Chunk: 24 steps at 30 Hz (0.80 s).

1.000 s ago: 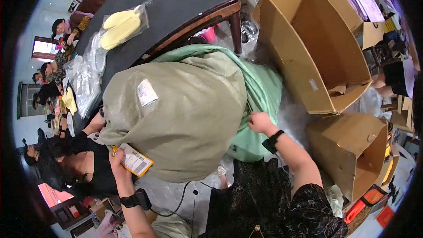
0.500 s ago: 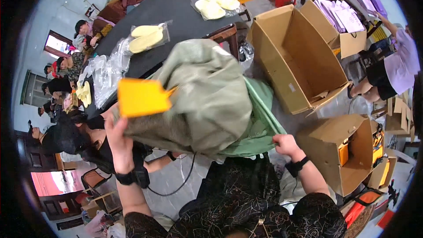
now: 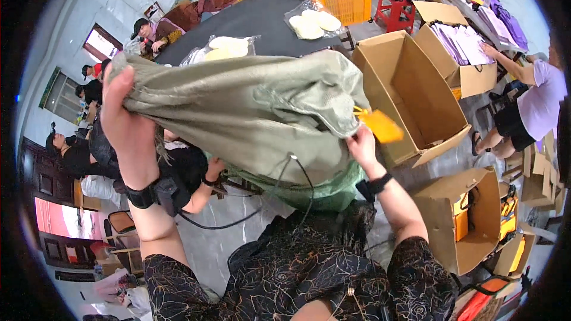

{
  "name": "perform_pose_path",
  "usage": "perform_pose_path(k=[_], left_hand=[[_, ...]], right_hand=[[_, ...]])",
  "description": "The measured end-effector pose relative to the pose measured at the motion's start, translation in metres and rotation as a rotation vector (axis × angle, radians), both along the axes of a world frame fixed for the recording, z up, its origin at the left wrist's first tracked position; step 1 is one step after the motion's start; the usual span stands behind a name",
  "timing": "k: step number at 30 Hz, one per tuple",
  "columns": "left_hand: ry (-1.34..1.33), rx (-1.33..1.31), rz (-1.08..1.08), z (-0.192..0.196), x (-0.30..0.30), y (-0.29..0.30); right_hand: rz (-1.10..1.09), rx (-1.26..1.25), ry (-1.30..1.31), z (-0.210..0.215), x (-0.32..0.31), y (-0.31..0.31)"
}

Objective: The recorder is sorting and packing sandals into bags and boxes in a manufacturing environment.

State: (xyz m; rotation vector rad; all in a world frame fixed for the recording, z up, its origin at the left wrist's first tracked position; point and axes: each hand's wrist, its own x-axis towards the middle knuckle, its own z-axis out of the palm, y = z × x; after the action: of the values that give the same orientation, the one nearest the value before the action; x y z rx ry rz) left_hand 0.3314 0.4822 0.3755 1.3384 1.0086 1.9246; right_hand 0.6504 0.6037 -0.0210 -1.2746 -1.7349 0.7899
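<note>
A large grey-green sack (image 3: 238, 92) is stretched across in front of me, with a thin, shiny green part (image 3: 309, 187) hanging beneath it. My left hand (image 3: 128, 125) is raised at the left and closed on a gathered end of the sack. At the sack's right end, my right hand (image 3: 364, 147) grips the fabric edge in its fingertips. Just above those fingers, an orange tag (image 3: 382, 126) dangles on a yellow cord. The fabric hides what, if anything, is inside the sack.
A black table (image 3: 262, 30) holds bagged pale slippers (image 3: 314, 22). Open cardboard boxes (image 3: 410, 95) stand to the right, one of them (image 3: 461, 217) with orange items. A co-worker sits close at my left; another person (image 3: 538, 92) stands at the far right.
My left hand has risen leftward, drawing the sack out sideways. The right hand has moved up from the green edge to the sack's right end. The orange tag has swung from left to right.
</note>
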Motion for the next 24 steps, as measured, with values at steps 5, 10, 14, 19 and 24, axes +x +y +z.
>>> perform_pose_path(k=[5, 10, 14, 19, 24], left_hand=[[1.216, 0.394, 0.992, 0.045, -0.08, -0.039], [0.982, 0.331, 0.848, 0.074, -0.079, -0.042], [0.665, -0.253, 0.468, -0.007, -0.039, -0.021], [1.085, -0.054, 0.46, -0.076, 0.017, -0.008], [0.875, -0.037, 0.776, -0.077, -0.03, -0.028]], right_hand=[[0.163, -0.006, 0.66, 0.134, -0.028, 0.011], [0.37, 0.086, 0.731, 0.291, -0.075, 0.013], [0.494, 0.098, 0.929, 0.321, -0.115, 0.006], [0.826, 0.024, 0.99, 0.372, -0.152, -0.056], [1.042, 0.137, 0.862, 0.337, -0.139, -0.042]])
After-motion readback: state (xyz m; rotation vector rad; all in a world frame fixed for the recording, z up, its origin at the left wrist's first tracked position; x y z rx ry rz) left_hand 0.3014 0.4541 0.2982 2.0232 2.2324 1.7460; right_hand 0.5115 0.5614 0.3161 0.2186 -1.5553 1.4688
